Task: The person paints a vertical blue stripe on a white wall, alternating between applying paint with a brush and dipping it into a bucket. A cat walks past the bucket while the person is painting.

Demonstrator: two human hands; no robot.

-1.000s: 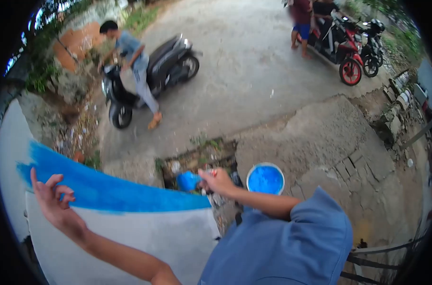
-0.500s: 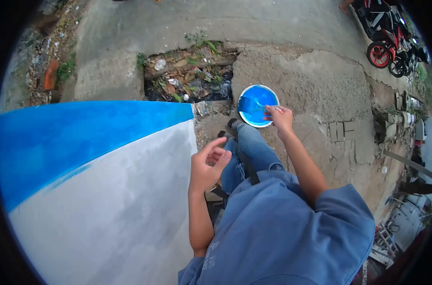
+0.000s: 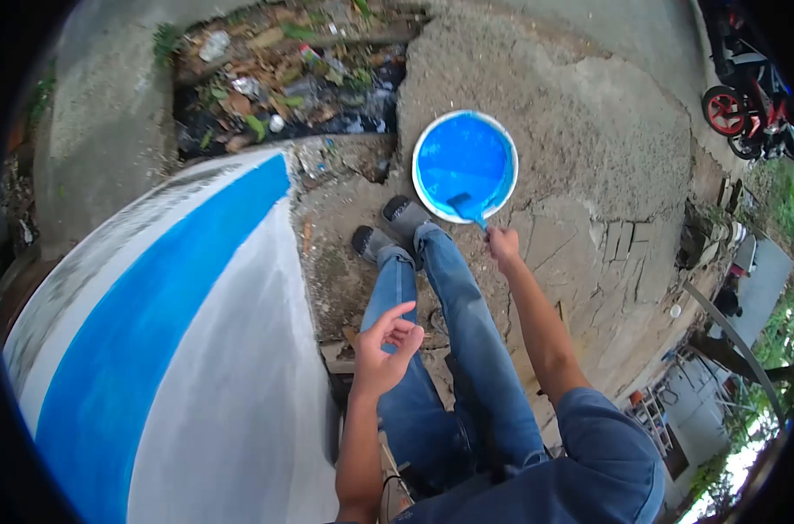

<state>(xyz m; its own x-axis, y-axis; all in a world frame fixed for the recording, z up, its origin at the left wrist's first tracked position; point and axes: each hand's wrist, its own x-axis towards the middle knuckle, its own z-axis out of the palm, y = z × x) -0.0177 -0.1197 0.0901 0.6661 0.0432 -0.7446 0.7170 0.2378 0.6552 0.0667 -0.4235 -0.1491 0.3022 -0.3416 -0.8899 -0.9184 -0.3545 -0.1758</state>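
Observation:
My right hand (image 3: pixel 503 244) is closed on the handle of a paintbrush (image 3: pixel 474 213), just outside the near rim of a round bucket of blue paint (image 3: pixel 512 179). The brush head reaches over the rim into the bucket, at the paint. My left hand (image 3: pixel 388 348) hangs in the air above my legs, fingers partly curled and apart, holding nothing. To its left stands a wall (image 3: pixel 231 375), white and grey with a broad blue painted band (image 3: pixel 152 323) along it.
Beyond the wall's end lies a gutter (image 3: pixel 283 87) filled with leaves and litter. My shoes (image 3: pixel 388 229) stand on cracked concrete near the bucket. A red and black motorcycle (image 3: pixel 746 109) is parked at the upper right.
The view has tilted down, so the bucket looks larger and the wall's top shows. The brush has turned from lying across the bucket to pointing into it, my right hand now below the rim.

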